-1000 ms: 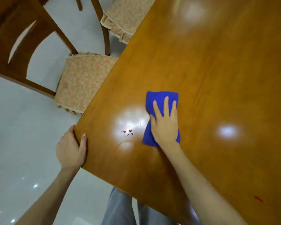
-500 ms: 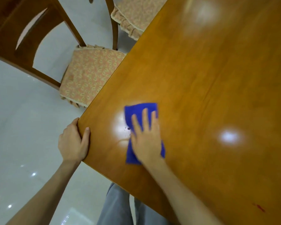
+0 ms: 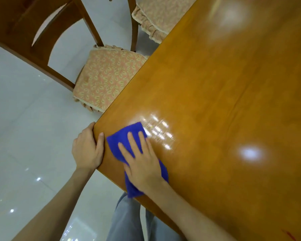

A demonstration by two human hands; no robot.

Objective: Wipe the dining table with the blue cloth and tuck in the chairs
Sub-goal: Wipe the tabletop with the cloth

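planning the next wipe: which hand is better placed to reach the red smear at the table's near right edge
Right, probably. The right hand lies flat on the blue cloth, on the same side as the red smear. The left hand grips a corner of the dining table, holding no cloth.

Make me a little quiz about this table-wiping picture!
1. True or false: the right hand lies flat on the cloth.
2. Pick one: the left hand grips A) the cloth, B) the table corner, C) nothing.
3. Fill in: a red mark shows on the table near the picture's bottom ____ corner.

Key: 1 true; 2 B; 3 right.
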